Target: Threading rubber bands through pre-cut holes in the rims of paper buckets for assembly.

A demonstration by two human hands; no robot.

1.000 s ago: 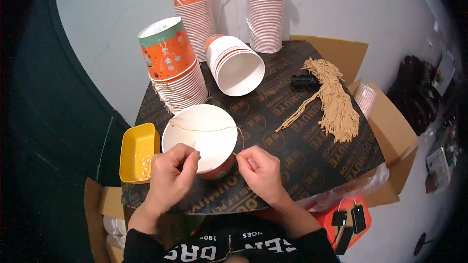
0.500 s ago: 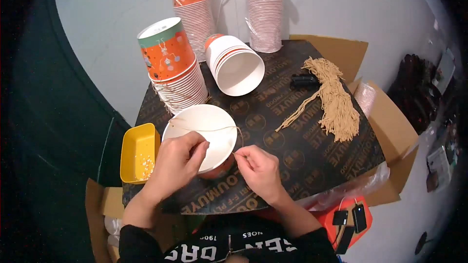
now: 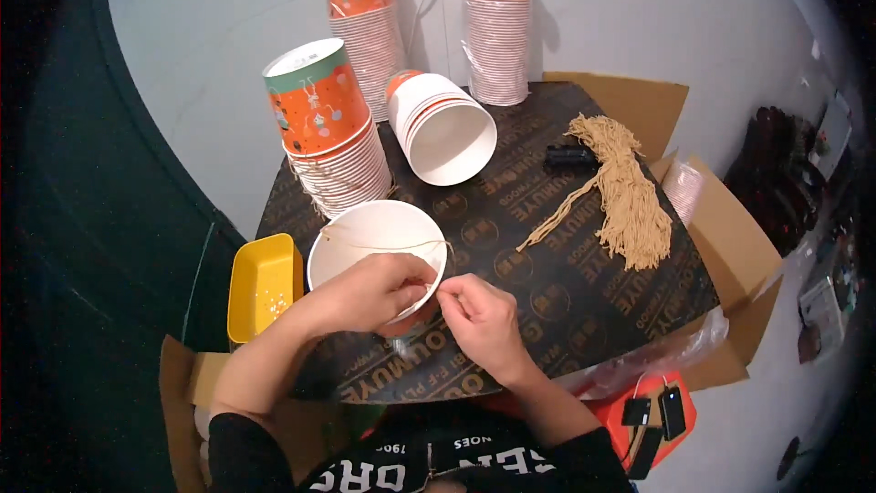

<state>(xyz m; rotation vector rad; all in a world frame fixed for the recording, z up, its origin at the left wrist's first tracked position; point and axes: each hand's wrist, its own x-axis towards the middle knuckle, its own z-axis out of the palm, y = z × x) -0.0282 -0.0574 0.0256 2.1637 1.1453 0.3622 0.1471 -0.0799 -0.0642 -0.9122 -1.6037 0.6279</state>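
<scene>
Head view: at the dark printed worktop's (image 3: 547, 246) near edge stands a white paper bowl (image 3: 365, 237). The left hand (image 3: 379, 290) pinches its 5 o'clock rim, steadying it, while the right hand (image 3: 479, 315) pinches thin tan string (image 3: 383, 247) stretched across its mouth.

Four cup stacks (image 3: 338, 141), one yellow tray (image 3: 263, 285)

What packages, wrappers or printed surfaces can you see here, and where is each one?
Plastic-wrapped stack of orange paper cups: back left, by the wall.
Second plastic-wrapped cup stack: back centre, by the wall.
Open brown cardboard box: right of the table.
Dark printed board tabletop: under everything, covered with repeating pale lettering.
Yellow plastic tray: left edge.
</scene>
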